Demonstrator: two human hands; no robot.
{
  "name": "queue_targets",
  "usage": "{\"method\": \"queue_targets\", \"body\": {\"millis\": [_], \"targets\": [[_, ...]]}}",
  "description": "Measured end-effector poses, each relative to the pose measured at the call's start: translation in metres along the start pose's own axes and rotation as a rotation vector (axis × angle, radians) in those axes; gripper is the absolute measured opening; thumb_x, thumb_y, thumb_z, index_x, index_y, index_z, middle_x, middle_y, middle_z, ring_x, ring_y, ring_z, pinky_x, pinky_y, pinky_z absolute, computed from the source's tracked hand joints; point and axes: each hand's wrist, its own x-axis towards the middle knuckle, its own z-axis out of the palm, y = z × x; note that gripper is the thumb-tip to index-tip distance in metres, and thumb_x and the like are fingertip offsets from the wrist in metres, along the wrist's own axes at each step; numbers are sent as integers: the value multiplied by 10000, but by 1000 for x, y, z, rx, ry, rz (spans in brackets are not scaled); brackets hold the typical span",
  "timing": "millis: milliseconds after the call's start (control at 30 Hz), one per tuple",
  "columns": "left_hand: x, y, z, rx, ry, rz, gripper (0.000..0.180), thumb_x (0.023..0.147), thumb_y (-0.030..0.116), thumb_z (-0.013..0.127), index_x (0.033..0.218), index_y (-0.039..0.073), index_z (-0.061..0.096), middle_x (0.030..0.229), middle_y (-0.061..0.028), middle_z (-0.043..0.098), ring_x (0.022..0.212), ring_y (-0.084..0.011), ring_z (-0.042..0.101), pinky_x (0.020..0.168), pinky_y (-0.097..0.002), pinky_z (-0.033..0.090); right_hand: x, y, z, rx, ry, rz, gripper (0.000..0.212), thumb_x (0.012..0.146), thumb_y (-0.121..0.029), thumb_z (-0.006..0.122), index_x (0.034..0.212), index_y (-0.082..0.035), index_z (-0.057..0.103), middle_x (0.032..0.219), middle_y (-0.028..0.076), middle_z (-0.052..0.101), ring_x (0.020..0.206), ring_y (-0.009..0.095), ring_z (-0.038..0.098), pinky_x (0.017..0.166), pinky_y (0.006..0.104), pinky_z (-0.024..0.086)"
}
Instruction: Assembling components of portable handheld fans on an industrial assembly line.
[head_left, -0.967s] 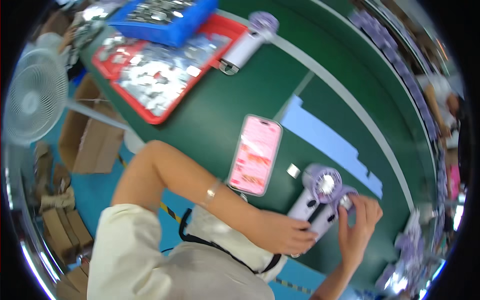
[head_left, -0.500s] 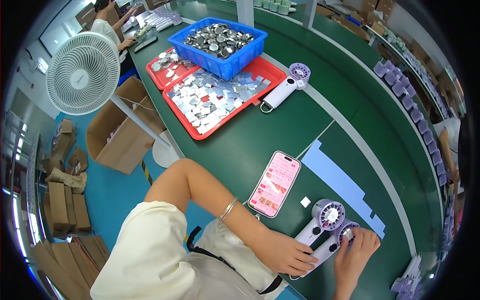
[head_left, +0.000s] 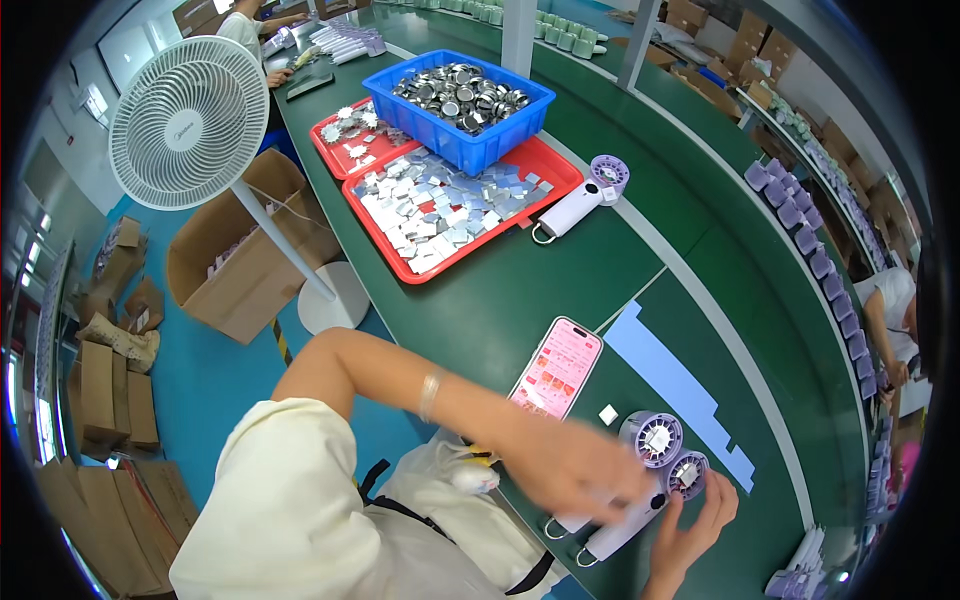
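Note:
Two lilac handheld fans lie side by side in front of me. The upper fan [head_left: 658,440] has a white square piece in its round head, and its handle is partly hidden by my left hand. On the lower fan [head_left: 620,533], a white piece also sits in the round head. My right hand [head_left: 695,530] has its thumb and fingers closed around the lower fan's head. Smeared by motion, my left hand [head_left: 580,470] passes above the handles; its fingers are unclear. A loose white square [head_left: 608,414] lies beside the upper fan's head.
A phone [head_left: 560,365] with a lit pink screen lies left of a blue strip [head_left: 680,385]. Farther off, a blue bin [head_left: 470,145] of metal caps overlaps a red tray [head_left: 425,277] of square pieces. Another lilac fan [head_left: 572,210] lies beside them. A standing fan [head_left: 190,125] rises at left.
My left hand has lifted from the lower fan's handle and moved up over both handles toward the phone. My right hand stays at the lower fan's head. The view has shifted slightly.

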Motion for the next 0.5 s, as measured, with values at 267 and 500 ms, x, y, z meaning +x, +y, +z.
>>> {"method": "queue_targets", "body": {"millis": [267,500], "targets": [[-197,-99,-211,1396,1113,-386,320,840,43,652,1157,56,611,1196,-163,581,1139,-328,550,1015,-421,426,-60,39,-2,118,286,407,284,926,-32,585,1196,55,579,1179,199,611,1067,314,595,971,404,455],[-530,-33,-395,1960,828,-1232,385,883,259,658,1161,-6,671,1084,-210,689,914,-373,660,829,-456,518,-17,28,34,401,290,287,248,830,57,649,1074,13,647,934,144,657,889,303,629,844,369,494]]}}
